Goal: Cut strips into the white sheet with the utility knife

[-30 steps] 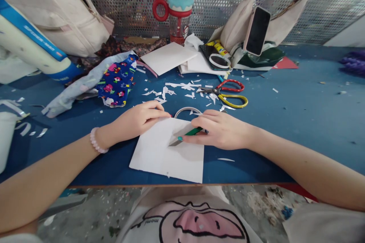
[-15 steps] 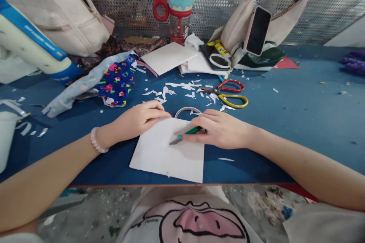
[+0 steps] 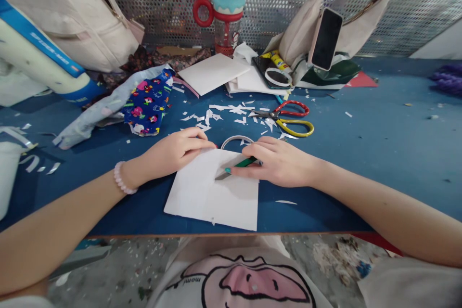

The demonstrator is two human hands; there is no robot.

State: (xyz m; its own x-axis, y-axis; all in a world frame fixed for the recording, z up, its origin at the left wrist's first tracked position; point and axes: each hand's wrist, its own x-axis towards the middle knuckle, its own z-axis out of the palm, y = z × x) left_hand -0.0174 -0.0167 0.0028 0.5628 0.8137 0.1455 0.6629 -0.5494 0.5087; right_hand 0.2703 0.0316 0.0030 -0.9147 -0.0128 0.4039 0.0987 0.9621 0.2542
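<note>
A white paper sheet (image 3: pixel 216 197), which looks folded or stacked, lies at the table's front edge. At its far left corner my left hand (image 3: pixel 182 151) presses with curled fingers, gripping the edge. My right hand (image 3: pixel 277 161) is closed round a green-handled craft knife (image 3: pixel 245 162), resting over the sheet's right side. The blade points left and lies low over the middle of the paper; whether it touches cannot be made out. Just beyond the far edge, a pale ring (image 3: pixel 236 138) shows partly, the rest covered by the paper and my right hand.
Scissors (image 3: pixel 283 118) with red and yellow handles lie beyond my right hand, among white paper scraps (image 3: pixel 209 115). Farther back are white sheets (image 3: pixel 212 73), a cup (image 3: pixel 229 19) with a straw, and a propped phone (image 3: pixel 327 38). Patterned cloth (image 3: pixel 149 101) lies at left.
My right hand and the craft knife have shifted very slightly away from me across the sheet. My left hand and the paper stay almost still.
</note>
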